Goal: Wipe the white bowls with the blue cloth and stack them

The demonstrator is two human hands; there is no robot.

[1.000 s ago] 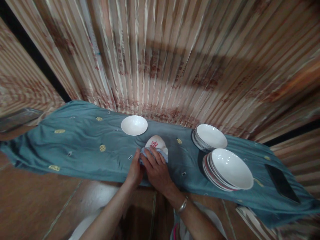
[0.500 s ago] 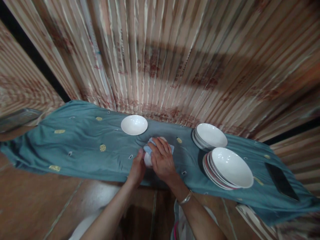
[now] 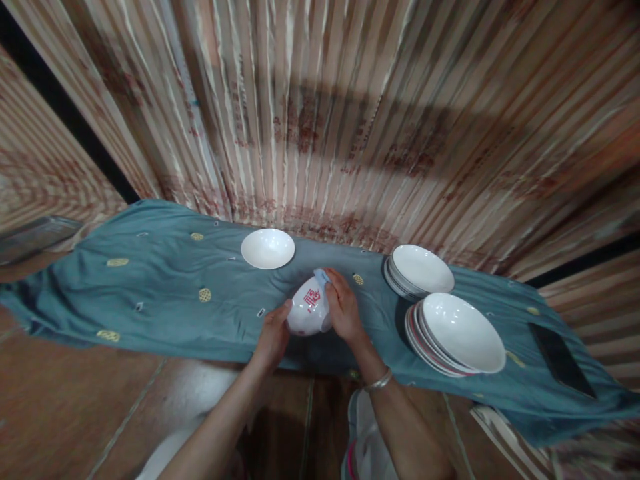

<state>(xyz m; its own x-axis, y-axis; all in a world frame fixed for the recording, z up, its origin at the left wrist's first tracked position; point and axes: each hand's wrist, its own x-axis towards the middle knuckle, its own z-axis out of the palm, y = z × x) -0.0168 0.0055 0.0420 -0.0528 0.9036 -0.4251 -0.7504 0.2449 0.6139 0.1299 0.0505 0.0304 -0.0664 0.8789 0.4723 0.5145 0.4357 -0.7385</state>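
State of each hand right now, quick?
Left hand: closed, holding the bowl with red marking.
Right hand: closed, holding a blue cloth at that bowl's side.

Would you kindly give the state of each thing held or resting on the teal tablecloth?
Glossy white bowl with red marking: tilted, gripped by left hand
Pale blue cloth: bunched in right hand
Lone round white bowl: upright
Rear stack of white bowls: nested
Front stack of white bowls: nested
Black rectangular slab: lying flat

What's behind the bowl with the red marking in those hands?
Past the white bowl, the teal tablecloth shows, and a light blue cloth pokes out at the bowl's upper right, held in the right hand. The bowl covers anything directly behind it.
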